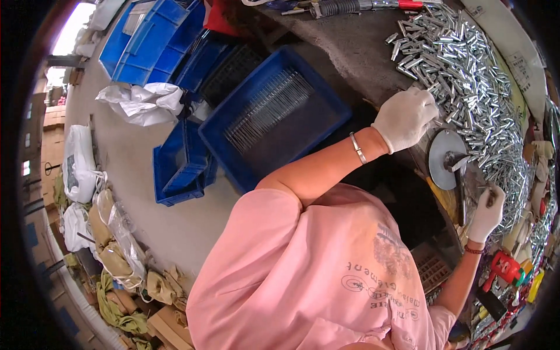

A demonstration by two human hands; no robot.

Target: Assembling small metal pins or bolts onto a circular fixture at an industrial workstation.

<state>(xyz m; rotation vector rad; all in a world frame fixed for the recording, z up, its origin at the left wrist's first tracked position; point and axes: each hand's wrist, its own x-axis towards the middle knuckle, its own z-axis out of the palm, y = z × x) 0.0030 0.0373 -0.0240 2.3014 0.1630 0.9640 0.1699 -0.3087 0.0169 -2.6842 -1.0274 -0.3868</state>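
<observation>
My pink shirt [303, 274] sits closest. I judge I'm feeding pieces in: my right hand [487, 213] pinches one pin [491, 197] just right of the grey disc [446, 158], and next it needs steady lining-up. My left hand [404, 119] curls on the pin heap [466, 70]; I cannot tell its grip. A blue tray [221, 153] lies far to its left

Gloved hands: 2, left hand [405, 118], right hand [487, 213]. Blue bins: approx. 4–5, incl. big bin [274, 116] w/ thin rods and small bin [181, 166]. Metal disc [445, 158]: 1. White sacks [142, 102]: approx. 3. Metal pins [466, 76]: hundreds, can't count.
</observation>
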